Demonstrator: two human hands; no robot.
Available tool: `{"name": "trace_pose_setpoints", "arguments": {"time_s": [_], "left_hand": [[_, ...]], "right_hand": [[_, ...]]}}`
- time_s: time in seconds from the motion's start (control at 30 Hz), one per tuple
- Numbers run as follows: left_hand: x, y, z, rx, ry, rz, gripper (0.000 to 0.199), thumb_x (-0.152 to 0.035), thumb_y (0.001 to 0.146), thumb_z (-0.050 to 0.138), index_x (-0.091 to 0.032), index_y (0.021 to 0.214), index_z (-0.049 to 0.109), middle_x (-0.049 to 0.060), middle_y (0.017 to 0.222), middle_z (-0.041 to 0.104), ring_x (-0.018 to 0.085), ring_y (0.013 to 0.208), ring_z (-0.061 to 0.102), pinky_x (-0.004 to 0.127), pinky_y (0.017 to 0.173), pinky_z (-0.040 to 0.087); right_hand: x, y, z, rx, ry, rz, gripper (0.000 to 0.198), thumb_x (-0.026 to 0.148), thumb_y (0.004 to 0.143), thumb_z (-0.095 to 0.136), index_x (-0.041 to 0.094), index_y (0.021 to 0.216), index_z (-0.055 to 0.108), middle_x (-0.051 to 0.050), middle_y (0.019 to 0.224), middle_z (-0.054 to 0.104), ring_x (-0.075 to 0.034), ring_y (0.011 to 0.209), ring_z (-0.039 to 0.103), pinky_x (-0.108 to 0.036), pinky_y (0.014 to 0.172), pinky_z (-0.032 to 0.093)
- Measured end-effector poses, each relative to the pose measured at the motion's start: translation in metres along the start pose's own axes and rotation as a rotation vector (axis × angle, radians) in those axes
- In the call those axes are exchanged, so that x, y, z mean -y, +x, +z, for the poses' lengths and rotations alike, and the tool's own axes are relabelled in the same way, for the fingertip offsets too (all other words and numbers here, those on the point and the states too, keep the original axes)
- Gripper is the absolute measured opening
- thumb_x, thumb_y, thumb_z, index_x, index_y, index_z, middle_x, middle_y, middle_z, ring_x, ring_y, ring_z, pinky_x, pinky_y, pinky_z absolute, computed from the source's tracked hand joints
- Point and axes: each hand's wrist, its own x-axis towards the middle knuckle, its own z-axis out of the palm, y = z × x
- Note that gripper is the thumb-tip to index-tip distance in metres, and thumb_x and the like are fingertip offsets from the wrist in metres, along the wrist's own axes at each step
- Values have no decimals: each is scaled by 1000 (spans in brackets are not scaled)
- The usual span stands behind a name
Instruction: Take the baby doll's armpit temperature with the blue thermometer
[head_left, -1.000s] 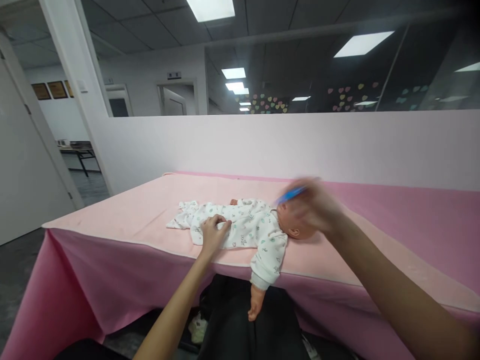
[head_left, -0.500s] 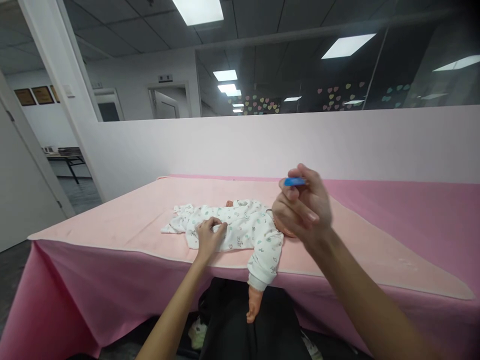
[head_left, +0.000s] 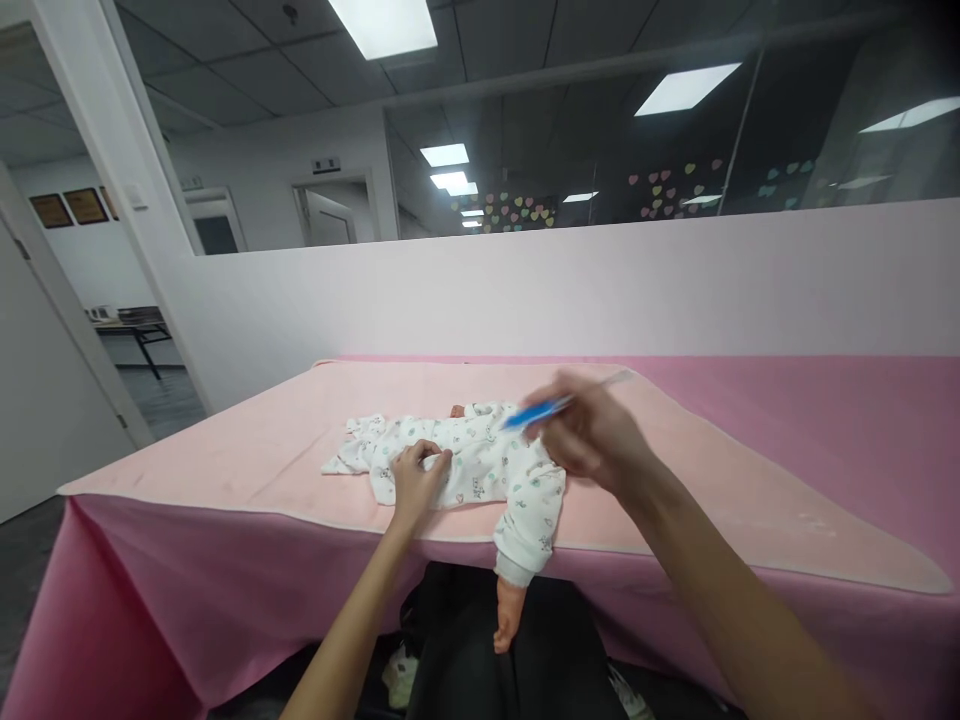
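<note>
A baby doll (head_left: 472,470) in white printed clothes lies across the pink cloth, feet to the left. One of its arms hangs over the table's front edge. My left hand (head_left: 420,472) rests on the doll's middle, fingers curled and closed on its clothes. Above the doll's head and shoulder, my right hand (head_left: 589,430) is raised and smeared by motion. Its fingers close round a slim blue stick (head_left: 536,413), which points left over the doll's chest. A thin pale end sticks out behind the hand. The doll's head is mostly hidden behind my right hand.
Under the doll, a light pink sheet (head_left: 247,450) covers a darker pink tablecloth (head_left: 825,420). A white half wall (head_left: 562,290) with glass above stands behind the table. At the left is a door (head_left: 52,370). My dark-clothed lap is under the front edge.
My right hand has come down slightly and turned, so the blue stick now reaches left over the doll's chest. My left hand stays on the doll.
</note>
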Motion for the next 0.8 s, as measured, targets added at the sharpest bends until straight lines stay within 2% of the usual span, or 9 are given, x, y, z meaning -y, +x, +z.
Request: {"name": "trace_pose_setpoints", "arguments": {"time_s": [0.07,0.13,0.2,0.33,0.43,0.57,0.6,0.73,0.8], "left_hand": [[0,0,0,6,1,-2,16,-35,70,54,-20,65,55,0,71,62,17,74,56,29,68,40],[-1,0,0,9,3,1,16,-35,70,54,-20,65,55,0,72,62,18,75,56,29,69,40],[-1,-1,0,7,5,0,16,-36,70,54,-20,66,55,1,72,63,18,75,56,29,69,40],[-1,-1,0,16,5,-3,17,-37,71,53,-20,67,56,0,73,63,18,75,56,29,68,40],[-1,-1,0,11,4,7,17,-35,71,53,-20,66,56,1,72,63,17,75,56,29,69,40],[-1,-1,0,9,-7,-1,15,-34,71,53,-20,66,56,0,71,62,17,75,56,30,70,40],[0,-1,0,12,-10,-4,15,-34,71,53,-20,66,56,1,71,62,18,75,56,30,70,40],[0,-1,-1,2,-24,-8,15,-34,70,55,-20,65,55,1,71,62,18,75,56,31,71,41],[1,-1,0,-5,-30,-12,15,-34,70,55,-20,64,55,1,71,62,18,75,56,30,70,41]], "right_hand": [[0,0,3,7,-1,15,51,51,84,31,18,73,68,3,38,52,-4,27,28,-18,32,27],[-1,-2,7,150,-57,76,47,52,81,38,18,68,68,5,33,46,-4,28,31,-17,35,30],[-1,-6,9,202,-73,72,48,52,82,39,16,70,69,4,33,46,-5,30,34,-17,39,34],[-5,-9,9,101,-56,-17,56,57,82,32,17,71,69,4,34,47,-5,27,26,-19,34,29],[-8,-7,4,131,-92,17,46,54,78,45,17,63,68,3,35,48,-6,32,37,-19,38,34],[-9,-10,-2,-142,-3,-67,54,53,85,29,18,69,67,0,42,56,-7,32,37,-21,36,34],[-11,-13,-1,-153,-5,-64,53,53,85,29,19,68,67,0,43,56,-7,31,37,-21,36,34],[-25,-27,9,68,-135,61,45,50,82,40,17,67,66,-1,47,58,-10,41,51,-21,43,42],[-32,-31,7,-13,-153,-22,53,51,86,30,17,71,67,-2,48,58,-10,39,50,-21,38,39]]}}
